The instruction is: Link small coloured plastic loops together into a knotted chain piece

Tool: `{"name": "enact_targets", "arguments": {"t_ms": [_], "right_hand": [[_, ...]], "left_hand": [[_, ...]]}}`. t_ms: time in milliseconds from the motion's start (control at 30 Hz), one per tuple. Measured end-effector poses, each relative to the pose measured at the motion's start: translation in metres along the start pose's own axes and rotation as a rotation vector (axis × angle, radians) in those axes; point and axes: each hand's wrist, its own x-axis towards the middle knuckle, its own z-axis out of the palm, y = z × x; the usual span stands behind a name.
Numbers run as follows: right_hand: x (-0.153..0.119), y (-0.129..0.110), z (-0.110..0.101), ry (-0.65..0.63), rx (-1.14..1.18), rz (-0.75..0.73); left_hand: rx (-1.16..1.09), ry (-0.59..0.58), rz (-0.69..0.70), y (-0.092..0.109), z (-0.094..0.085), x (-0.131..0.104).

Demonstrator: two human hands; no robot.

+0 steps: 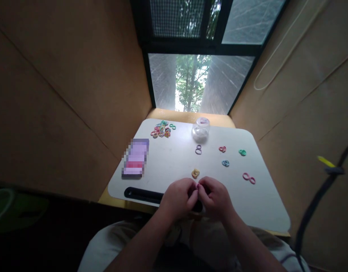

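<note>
My left hand (179, 196) and my right hand (215, 195) meet at the near edge of a white table (168, 162). Their fingertips pinch a small pink hair tie (197, 186), mostly hidden by the fingers. Just beyond them lies a yellow clump of hair ties (195, 173). Further off are purple hair ties (198, 152), red ones (222, 149), blue ones (225, 163), green ones (242, 152) and a pink pair (245, 176), each colour apart. A mixed pile of hair ties (162, 132) sits at the far left.
A clear plastic jar (200, 134) stands near the table's far edge, by the window. At left lies a phone (136, 155), its screen blurred out. A black slot (144, 195) runs along the near edge. Walls close in on both sides; a dark cable (314, 206) rises at right.
</note>
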Motion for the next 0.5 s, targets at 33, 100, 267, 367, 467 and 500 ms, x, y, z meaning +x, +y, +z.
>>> {"name": "enact_targets", "arguments": {"t_ms": [33, 100, 267, 367, 467, 500], "right_hand": [[-0.0001, -0.0003, -0.0003, 0.001, 0.003, -0.005], [-0.0003, -0.0008, -0.0013, -0.001, 0.006, -0.014], [-0.0015, -0.0013, -0.0030, -0.014, 0.032, -0.052], [-0.0017, -0.0013, -0.0027, -0.007, 0.037, -0.063], [-0.0015, -0.0015, -0.0019, 0.014, 0.031, -0.058], [-0.0015, -0.0016, -0.0016, 0.020, 0.029, -0.055]], "left_hand": [[-0.003, 0.008, 0.004, 0.0005, -0.0002, -0.0001], [-0.004, 0.020, 0.011, 0.0019, -0.0006, -0.0002], [0.020, 0.053, 0.021, 0.0036, -0.0002, -0.0020], [0.033, 0.072, 0.025, 0.0037, 0.0007, -0.0032], [0.039, 0.080, 0.036, 0.0040, 0.0015, -0.0039], [0.041, 0.081, 0.041, 0.0041, 0.0018, -0.0041]]}}
